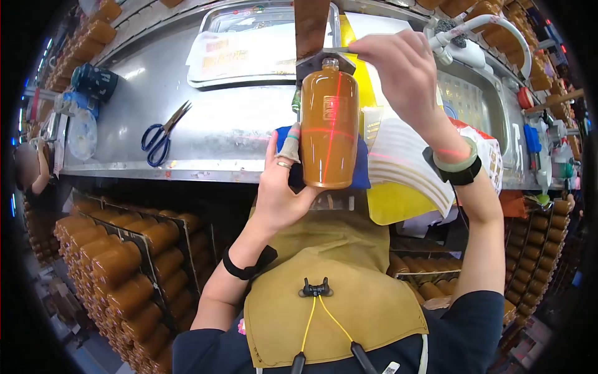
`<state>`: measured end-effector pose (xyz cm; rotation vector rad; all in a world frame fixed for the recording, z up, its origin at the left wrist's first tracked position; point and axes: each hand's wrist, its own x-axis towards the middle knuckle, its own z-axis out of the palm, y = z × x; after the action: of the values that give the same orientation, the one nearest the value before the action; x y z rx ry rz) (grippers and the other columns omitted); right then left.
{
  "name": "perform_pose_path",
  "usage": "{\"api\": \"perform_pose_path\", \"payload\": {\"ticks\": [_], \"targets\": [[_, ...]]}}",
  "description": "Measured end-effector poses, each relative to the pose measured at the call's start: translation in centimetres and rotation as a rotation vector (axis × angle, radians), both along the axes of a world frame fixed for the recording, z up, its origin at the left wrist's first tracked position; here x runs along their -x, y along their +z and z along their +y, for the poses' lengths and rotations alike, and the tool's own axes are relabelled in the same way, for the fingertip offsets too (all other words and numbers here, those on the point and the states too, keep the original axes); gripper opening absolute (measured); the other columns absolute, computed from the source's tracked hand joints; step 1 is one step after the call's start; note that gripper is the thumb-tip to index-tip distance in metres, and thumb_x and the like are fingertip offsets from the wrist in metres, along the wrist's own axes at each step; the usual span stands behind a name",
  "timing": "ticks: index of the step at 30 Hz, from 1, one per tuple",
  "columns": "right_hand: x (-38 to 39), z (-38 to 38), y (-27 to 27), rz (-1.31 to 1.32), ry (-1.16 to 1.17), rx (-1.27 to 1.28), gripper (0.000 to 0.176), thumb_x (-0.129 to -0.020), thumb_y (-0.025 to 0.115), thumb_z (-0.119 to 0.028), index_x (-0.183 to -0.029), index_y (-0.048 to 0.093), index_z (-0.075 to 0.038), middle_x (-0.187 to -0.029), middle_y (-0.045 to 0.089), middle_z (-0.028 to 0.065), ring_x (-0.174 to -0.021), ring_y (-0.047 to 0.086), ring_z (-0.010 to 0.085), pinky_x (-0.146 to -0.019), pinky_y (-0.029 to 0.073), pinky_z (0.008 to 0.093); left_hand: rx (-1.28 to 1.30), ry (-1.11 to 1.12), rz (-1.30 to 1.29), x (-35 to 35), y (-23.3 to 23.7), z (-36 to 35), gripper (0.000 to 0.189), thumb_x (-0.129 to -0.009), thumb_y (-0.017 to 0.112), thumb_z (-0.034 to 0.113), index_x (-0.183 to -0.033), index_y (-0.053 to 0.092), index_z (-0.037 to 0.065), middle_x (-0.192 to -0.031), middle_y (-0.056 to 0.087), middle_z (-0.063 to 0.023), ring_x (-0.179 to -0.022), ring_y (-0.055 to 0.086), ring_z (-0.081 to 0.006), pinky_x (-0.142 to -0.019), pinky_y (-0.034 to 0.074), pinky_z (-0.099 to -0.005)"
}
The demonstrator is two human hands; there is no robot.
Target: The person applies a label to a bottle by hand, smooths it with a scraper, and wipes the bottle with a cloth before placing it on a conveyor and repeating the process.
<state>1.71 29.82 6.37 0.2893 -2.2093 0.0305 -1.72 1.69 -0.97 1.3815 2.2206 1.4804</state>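
Observation:
A glossy brown bottle (330, 143) lies with its neck pointing away from me, above a blue cloth (362, 163). Red laser lines cross on its front, near a small embossed square mark. My left hand (283, 193) grips the bottle by its lower left side and base; a finger cover and a ring show on its fingers. Beyond the neck stands a dark metal bracket (309, 62) under a brown upright bar (310, 25). My right hand (402, 75) is at the bracket's right edge beside the neck, fingertips pinched together. What they hold, if anything, I cannot make out.
Blue-handled scissors (159, 137) lie on the metal bench (137, 134). A tray (202, 81) with printed sheets is behind. At right are striped decal sheets (408, 159), a yellow sheet (398, 206) and a sink (492, 100) with a white hose. Racks of brown bottles (124, 268) stand below.

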Motion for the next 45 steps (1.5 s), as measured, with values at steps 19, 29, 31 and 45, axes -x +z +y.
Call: {"api": "perform_pose_path", "payload": {"ticks": [19,29,31,45], "targets": [[-1.6,-2.1,2.9,0.056,-0.098,0.316,0.024,-0.086,0.073,-0.009,-0.110,0.069,-0.010,-0.098,0.073,0.0032,-0.093,0.069,0.0256,-0.083,0.052,0.0373,-0.080,-0.226,-0.476,2.4,1.2,1.0,0.086,-0.093,0.072,0.019,-0.158,0.022,-0.010,-0.154,0.045,-0.0228,-0.144,0.044,-0.0276,-0.119,0.032,-0.0389],[-7.1,-5.1,-1.7,-0.072,-0.034,1.399,0.027,-0.103,0.057,-0.006,-0.130,0.061,-0.001,-0.106,0.068,0.0053,-0.095,0.060,0.0083,-0.086,0.048,0.0225,-0.246,-0.128,-1.038,3.1,1.4,5.6,0.052,-0.106,0.059,0.021,-0.149,0.041,-0.002,-0.138,0.056,-0.0114,-0.124,0.057,-0.0170,-0.105,0.047,-0.0336],[-7.4,-5.4,-2.3,-0.064,-0.026,1.452,0.027,-0.103,0.057,-0.006,-0.130,0.061,0.000,-0.107,0.068,0.0051,-0.096,0.060,0.0082,-0.087,0.048,0.0223,-0.307,-0.072,-1.028,3.2,1.1,5.7,0.044,-0.106,0.057,0.024,-0.142,0.048,0.000,-0.130,0.062,-0.0104,-0.117,0.062,-0.0176,-0.098,0.052,-0.0337],[-7.5,-6.3,-2.2,-0.080,-0.051,1.455,0.026,-0.101,0.058,-0.002,-0.127,0.062,0.000,-0.107,0.067,0.0045,-0.097,0.061,0.0086,-0.089,0.048,0.0231,-0.298,-0.037,-1.132,4.0,2.1,6.5,0.053,-0.105,0.061,0.023,-0.148,0.043,-0.003,-0.135,0.060,-0.0107,-0.121,0.059,-0.0157,-0.105,0.047,-0.0325]]}}
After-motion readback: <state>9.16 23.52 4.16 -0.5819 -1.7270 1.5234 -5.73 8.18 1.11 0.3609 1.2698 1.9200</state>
